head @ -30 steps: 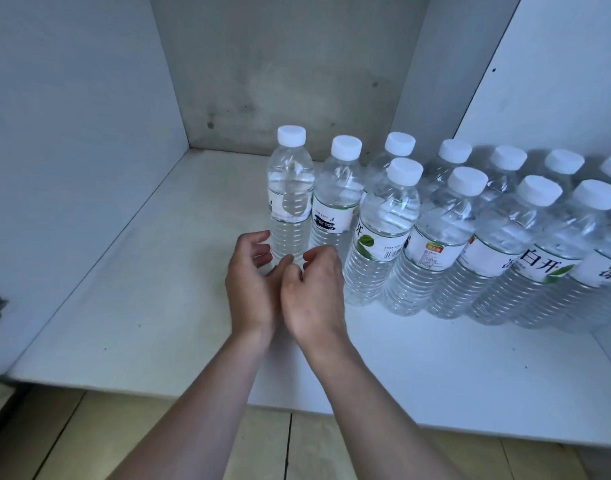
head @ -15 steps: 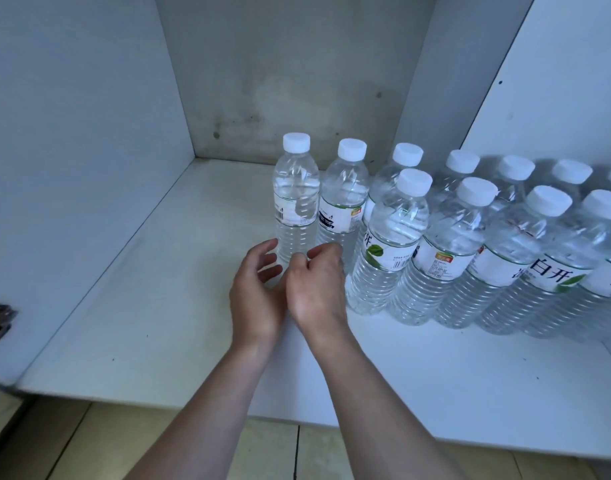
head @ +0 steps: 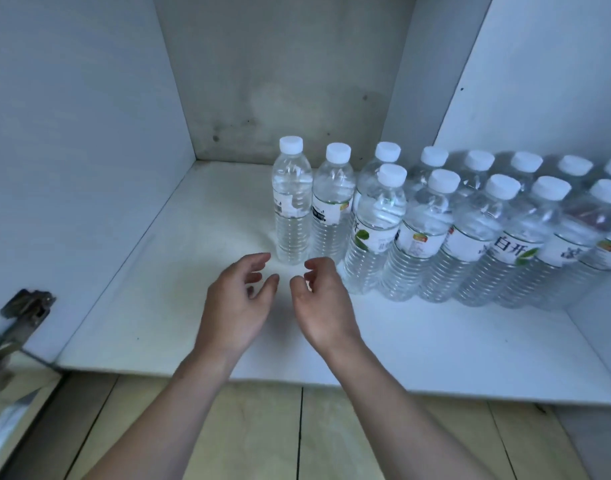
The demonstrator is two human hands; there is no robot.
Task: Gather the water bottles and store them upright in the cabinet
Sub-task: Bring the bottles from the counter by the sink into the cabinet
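Several clear water bottles with white caps stand upright in two rows on the white cabinet shelf, filling its right half. The leftmost bottle and its neighbour stand side by side at the row's left end. My left hand and my right hand hover just in front of these two, a small gap between them. Both hands hold nothing, with fingers loosely curled. Neither hand touches a bottle.
The cabinet's left wall, stained back wall and right wall enclose the shelf. A metal hinge sits at the lower left. Wooden floor boards lie below the shelf's front edge.
My hands, close together near the bottles' bases a second ago, have drawn back toward me and moved apart. The bottles stand as before.
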